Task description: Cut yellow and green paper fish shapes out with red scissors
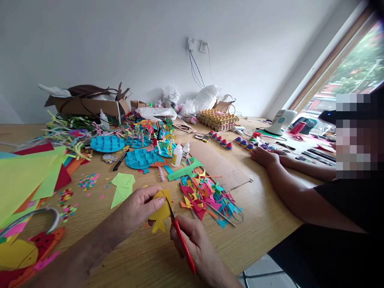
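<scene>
My left hand (142, 208) pinches a yellow paper fish cutout (160, 214) above the table, thumb on top. My right hand (192, 238) is wrapped round red-handled scissors (181, 237), whose dark blades reach the fish's upper edge. Whether the blades are parted is too small to tell. Beyond my left hand lies a light green paper piece (123, 186) with a fish outline drawn on it. To the right of the fish is a heap of colourful paper scraps (207, 196).
Two glue bottles (177, 155) stand beside blue paper discs (143, 159) and a black marker (120, 161). A cardboard sheet (219, 166) lies behind the scraps. Coloured paper sheets (33, 172) fill the left side. At right, a co-worker's hands (265, 157) rest near painted egg-carton cups (222, 141).
</scene>
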Demonstrator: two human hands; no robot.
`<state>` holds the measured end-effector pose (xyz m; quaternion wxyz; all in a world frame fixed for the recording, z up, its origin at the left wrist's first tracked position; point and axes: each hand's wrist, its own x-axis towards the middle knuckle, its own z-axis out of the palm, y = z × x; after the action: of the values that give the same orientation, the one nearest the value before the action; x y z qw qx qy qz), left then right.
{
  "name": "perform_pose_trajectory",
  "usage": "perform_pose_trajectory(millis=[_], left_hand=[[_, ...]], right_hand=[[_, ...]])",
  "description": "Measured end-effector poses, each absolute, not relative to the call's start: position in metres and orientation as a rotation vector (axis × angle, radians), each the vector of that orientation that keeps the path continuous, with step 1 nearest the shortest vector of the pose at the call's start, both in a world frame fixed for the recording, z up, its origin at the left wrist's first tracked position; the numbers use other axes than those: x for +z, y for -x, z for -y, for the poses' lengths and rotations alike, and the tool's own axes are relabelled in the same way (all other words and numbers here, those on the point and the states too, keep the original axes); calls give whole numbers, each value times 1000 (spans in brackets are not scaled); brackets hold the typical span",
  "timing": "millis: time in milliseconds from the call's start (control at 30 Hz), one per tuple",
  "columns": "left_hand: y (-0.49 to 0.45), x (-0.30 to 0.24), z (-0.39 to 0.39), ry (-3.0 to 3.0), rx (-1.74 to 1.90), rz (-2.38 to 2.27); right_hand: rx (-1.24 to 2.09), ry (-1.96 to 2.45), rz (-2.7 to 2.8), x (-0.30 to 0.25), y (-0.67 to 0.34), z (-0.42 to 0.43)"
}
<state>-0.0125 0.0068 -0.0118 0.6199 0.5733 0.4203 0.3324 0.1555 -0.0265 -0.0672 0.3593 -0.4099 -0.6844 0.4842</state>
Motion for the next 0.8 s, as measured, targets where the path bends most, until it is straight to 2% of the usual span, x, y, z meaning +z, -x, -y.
perform_pose_trajectory(millis=[200,800], left_hand=[[11,-14,-7,-1310,735,-964],[14,-15,-9,-1284,704,-942]], right_hand=[[1292,993,1753,-64,-155,26],[1100,1104,1817,-64,-154,26]])
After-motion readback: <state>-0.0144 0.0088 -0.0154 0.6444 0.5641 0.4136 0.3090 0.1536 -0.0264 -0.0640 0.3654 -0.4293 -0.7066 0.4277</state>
